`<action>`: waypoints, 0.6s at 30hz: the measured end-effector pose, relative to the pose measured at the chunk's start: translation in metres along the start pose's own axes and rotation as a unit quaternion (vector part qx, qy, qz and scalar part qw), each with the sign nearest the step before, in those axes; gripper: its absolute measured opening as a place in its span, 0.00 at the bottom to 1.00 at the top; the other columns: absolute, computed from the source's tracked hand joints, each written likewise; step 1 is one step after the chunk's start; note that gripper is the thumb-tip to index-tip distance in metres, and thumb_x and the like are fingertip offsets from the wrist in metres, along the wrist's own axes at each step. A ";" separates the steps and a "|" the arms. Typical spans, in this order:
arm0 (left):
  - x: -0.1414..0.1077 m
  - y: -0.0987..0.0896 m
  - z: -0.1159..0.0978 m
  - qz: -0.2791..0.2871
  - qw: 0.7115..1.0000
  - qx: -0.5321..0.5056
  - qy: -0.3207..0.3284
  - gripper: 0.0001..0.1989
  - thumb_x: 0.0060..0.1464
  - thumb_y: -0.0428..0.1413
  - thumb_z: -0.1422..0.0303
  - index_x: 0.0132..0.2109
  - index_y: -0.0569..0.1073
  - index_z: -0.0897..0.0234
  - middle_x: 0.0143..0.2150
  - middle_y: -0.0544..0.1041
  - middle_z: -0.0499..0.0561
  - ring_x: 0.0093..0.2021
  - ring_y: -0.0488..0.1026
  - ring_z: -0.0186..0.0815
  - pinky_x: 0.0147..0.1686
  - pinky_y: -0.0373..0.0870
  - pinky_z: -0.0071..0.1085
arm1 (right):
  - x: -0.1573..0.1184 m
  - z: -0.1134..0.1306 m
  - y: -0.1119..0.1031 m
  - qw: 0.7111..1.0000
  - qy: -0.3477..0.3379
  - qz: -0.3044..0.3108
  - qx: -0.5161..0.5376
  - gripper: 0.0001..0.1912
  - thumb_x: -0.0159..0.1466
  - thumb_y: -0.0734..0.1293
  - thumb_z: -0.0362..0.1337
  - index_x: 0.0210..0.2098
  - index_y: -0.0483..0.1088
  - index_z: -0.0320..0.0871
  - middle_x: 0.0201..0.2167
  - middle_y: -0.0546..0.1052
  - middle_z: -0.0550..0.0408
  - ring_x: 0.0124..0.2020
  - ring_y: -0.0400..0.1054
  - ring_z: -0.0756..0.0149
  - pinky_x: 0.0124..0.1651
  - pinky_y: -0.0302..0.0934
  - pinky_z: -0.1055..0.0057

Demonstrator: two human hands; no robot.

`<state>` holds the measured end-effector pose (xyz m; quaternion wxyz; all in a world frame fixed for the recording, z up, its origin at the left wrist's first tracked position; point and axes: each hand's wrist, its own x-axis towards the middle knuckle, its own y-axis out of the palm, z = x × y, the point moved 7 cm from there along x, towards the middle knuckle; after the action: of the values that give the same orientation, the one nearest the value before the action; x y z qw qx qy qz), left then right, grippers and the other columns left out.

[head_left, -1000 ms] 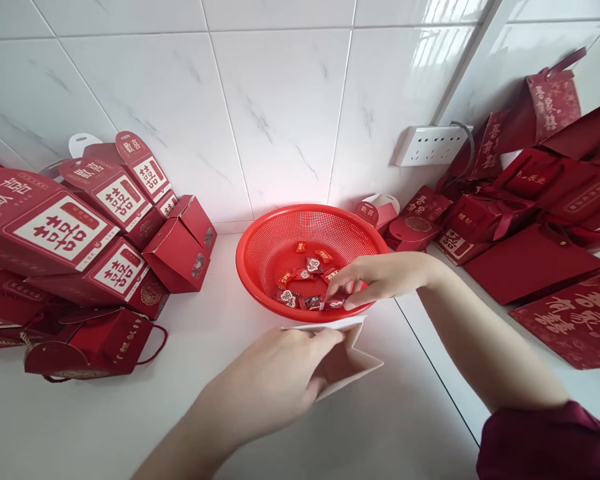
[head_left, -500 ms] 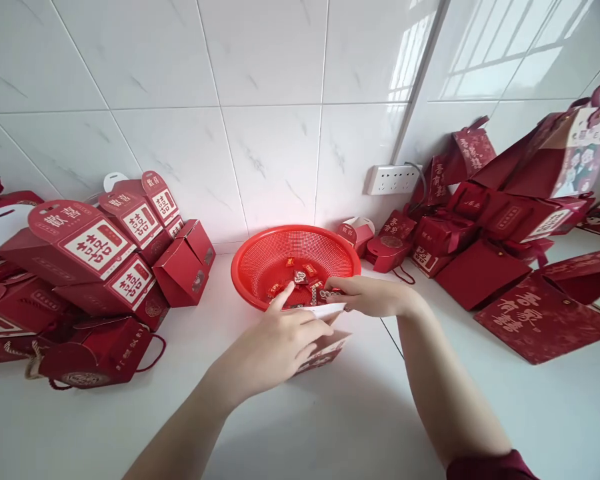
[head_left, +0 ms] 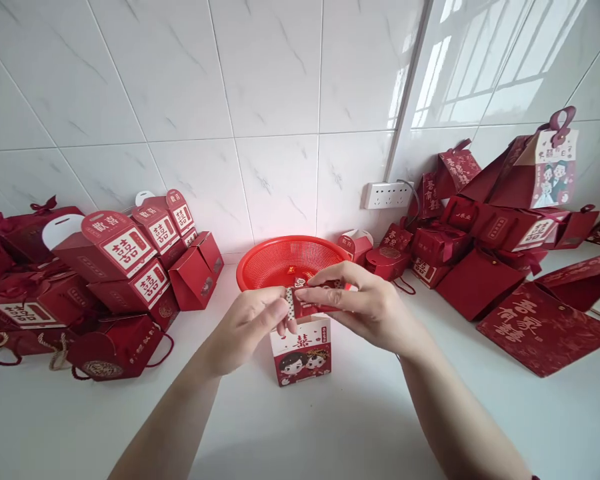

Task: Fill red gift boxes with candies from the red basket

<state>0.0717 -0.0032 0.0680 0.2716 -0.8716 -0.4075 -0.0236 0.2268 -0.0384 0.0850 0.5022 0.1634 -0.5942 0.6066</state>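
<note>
Between my two hands is a dark red wrapped packet (head_left: 310,308) with a black-and-white patterned edge, perhaps a sweet. My left hand (head_left: 250,327) is closed, pinching the patterned end between thumb and fingers. My right hand (head_left: 370,303) grips the other end, fingers over the top. Just below stands an upright small red-and-white gift box (head_left: 304,360) with two cartoon figures on its front; its top is partly hidden by my hands. Behind my hands sits a red plastic colander (head_left: 265,260) with several small red wrapped pieces (head_left: 291,270) in it.
Red gift boxes (head_left: 125,250) are stacked on the left of the white counter (head_left: 300,433). More red boxes (head_left: 515,220) pile up on the right, with an open one (head_left: 545,320) in front. A white power strip (head_left: 389,195) is on the tiled wall (head_left: 280,180).
My right hand has come up from the colander's near rim and now holds the packet with my left. My left hand has drawn back left and closed. The cartoon box now shows its front.
</note>
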 end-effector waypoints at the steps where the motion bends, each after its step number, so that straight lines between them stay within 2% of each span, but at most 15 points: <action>1: -0.001 0.000 -0.001 0.004 1.000 -0.024 -0.002 0.23 0.65 0.45 0.52 0.35 0.72 0.66 0.31 0.74 0.52 0.33 0.70 0.33 0.36 0.67 0.30 | 0.001 0.002 0.003 1.000 -0.013 -0.007 -0.008 0.20 0.69 0.62 0.28 0.56 0.71 0.53 0.46 0.72 0.51 0.47 0.70 0.65 0.44 0.70 0.68; 3: -0.002 -0.003 0.000 -0.018 0.999 -0.037 -0.023 0.19 0.65 0.49 0.56 0.35 0.72 0.66 0.30 0.73 0.50 0.33 0.69 0.32 0.35 0.67 0.28 | 0.003 0.005 0.010 1.000 -0.019 -0.003 -0.003 0.21 0.68 0.63 0.28 0.58 0.68 0.53 0.48 0.72 0.50 0.49 0.70 0.64 0.46 0.70 0.66; 5: -0.005 -0.008 0.000 -0.059 0.997 -0.019 -0.037 0.16 0.64 0.52 0.60 0.32 0.70 0.66 0.28 0.70 0.48 0.32 0.69 0.30 0.34 0.67 0.27 | 0.004 0.005 0.013 1.000 -0.006 -0.002 0.019 0.24 0.67 0.67 0.33 0.61 0.64 0.51 0.51 0.72 0.49 0.52 0.68 0.61 0.50 0.69 0.64; 7: -0.008 -0.014 -0.002 -0.104 0.994 0.002 -0.032 0.17 0.63 0.54 0.61 0.28 0.69 0.66 0.27 0.68 0.46 0.31 0.67 0.29 0.33 0.67 0.25 | 0.005 0.004 0.011 0.999 0.012 -0.014 0.039 0.28 0.64 0.71 0.38 0.62 0.62 0.48 0.53 0.73 0.48 0.53 0.68 0.60 0.53 0.68 0.63; 9: -0.011 -0.017 -0.004 -0.127 0.991 0.015 -0.031 0.17 0.62 0.54 0.61 0.28 0.69 0.66 0.27 0.68 0.46 0.31 0.67 0.29 0.33 0.67 0.25 | 0.003 0.000 0.008 0.997 0.042 -0.032 0.050 0.27 0.63 0.72 0.40 0.59 0.64 0.46 0.52 0.75 0.49 0.52 0.70 0.60 0.52 0.67 0.64; 13: -0.012 -0.016 -0.004 -0.106 0.994 0.005 -0.028 0.15 0.63 0.54 0.61 0.31 0.72 0.66 0.29 0.72 0.48 0.32 0.70 0.30 0.35 0.68 0.25 | -0.002 -0.009 0.008 0.992 0.091 -0.048 0.070 0.20 0.62 0.72 0.40 0.52 0.68 0.45 0.47 0.78 0.51 0.45 0.73 0.63 0.47 0.69 0.67; 18: -0.008 -0.017 -0.002 -0.096 0.995 -0.003 -0.023 0.14 0.64 0.53 0.62 0.33 0.72 0.66 0.29 0.73 0.48 0.33 0.70 0.30 0.35 0.68 0.25 | -0.001 -0.012 0.012 0.988 0.091 -0.062 0.109 0.18 0.61 0.73 0.39 0.49 0.69 0.43 0.42 0.79 0.52 0.36 0.74 0.68 0.41 0.71 0.70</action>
<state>0.0550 -0.0013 0.0755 0.2562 -0.8298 -0.4949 -0.0309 0.2222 -0.0258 0.0740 0.5699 0.1978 -0.4650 0.6480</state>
